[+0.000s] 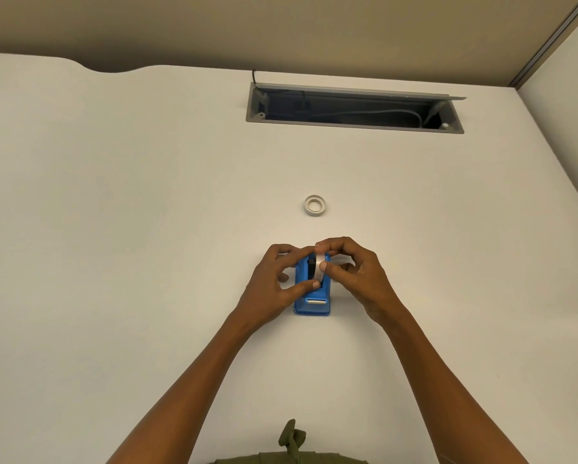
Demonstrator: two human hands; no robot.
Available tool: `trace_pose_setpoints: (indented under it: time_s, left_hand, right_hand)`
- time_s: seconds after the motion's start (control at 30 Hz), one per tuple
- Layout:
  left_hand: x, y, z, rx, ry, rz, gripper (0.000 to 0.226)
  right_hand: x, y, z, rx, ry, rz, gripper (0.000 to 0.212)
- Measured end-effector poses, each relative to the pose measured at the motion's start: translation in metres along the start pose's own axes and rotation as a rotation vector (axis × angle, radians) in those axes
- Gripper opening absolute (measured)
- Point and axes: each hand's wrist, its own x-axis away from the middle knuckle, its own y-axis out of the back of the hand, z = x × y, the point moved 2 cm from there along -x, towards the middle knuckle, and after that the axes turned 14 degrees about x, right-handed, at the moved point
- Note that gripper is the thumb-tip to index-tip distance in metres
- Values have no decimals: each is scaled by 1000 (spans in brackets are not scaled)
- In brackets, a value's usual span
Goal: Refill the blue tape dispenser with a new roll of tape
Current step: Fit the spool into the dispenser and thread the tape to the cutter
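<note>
**Tape roll going into the blue dispenser**

We've got the dispenser (312, 296) sitting on the desk (113, 229) around the middle, cutter end toward the near edge; both hands are on the roll (320, 266), which stands upright in the dispenser's slot; our left hand (278, 279) pinches it from the left, our right hand (354, 272) grips top and side; a ring (314, 205) lies flat further back, toward the cable hatch (354, 107) by the far edge.

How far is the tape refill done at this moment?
Done, it seems: a small ring, perhaps the old core, lies apart on the desk. In hand: both hands, left hand and right hand, hold a white roll over the blue dispenser. Left: seat it and lead the tape to the cutter.
</note>
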Motion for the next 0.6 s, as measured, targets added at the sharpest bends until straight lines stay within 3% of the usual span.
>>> trace_pose_setpoints:
  time_s: [0.27,0.47,0.6]
  left_hand:
    - [-1,0,0,-20,3,-1,52]
    - [-2,-1,0,-10,-13,-5,50]
    - [-2,-1,1,-13,-20,-3,50]
  right_hand:
    - [-6,1,3,-50,-64,-32,6]
    - [3,4,-2,4,29,103,30]
    - [0,2,-3,14,13,67,29]
